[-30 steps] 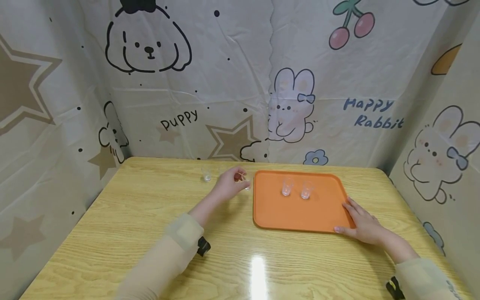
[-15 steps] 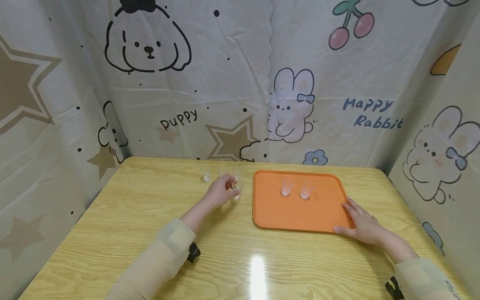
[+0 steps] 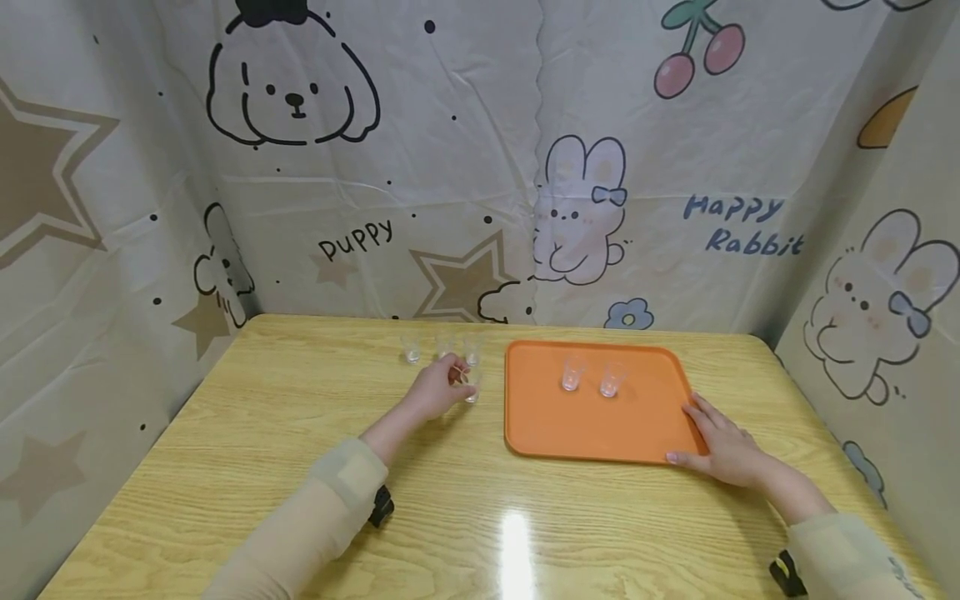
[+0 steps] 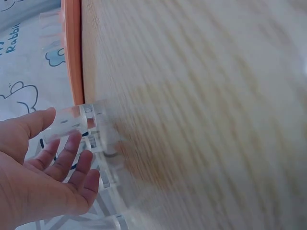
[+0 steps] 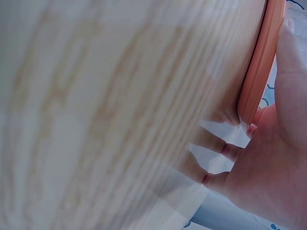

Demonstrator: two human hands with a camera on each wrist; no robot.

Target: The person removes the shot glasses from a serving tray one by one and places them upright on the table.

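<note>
My left hand holds a small clear shot glass upright at the table, left of the orange tray. In the left wrist view its thumb and index finger lie on either side of that glass. Just behind stand three more clear glasses in a row: a left one, a middle one partly behind the hand, and a right one. Two glasses stand on the tray, one left, one right. My right hand rests with extended fingers against the tray's near right corner.
Everything stands on a light wood-grain table. A printed curtain hangs behind it and at both sides. Black wrist cameras sit below the left cuff and the right cuff.
My left hand has moved left and toward me with the glass, away from the tray, then nearly stopped. The right hand and tray have stayed put.
</note>
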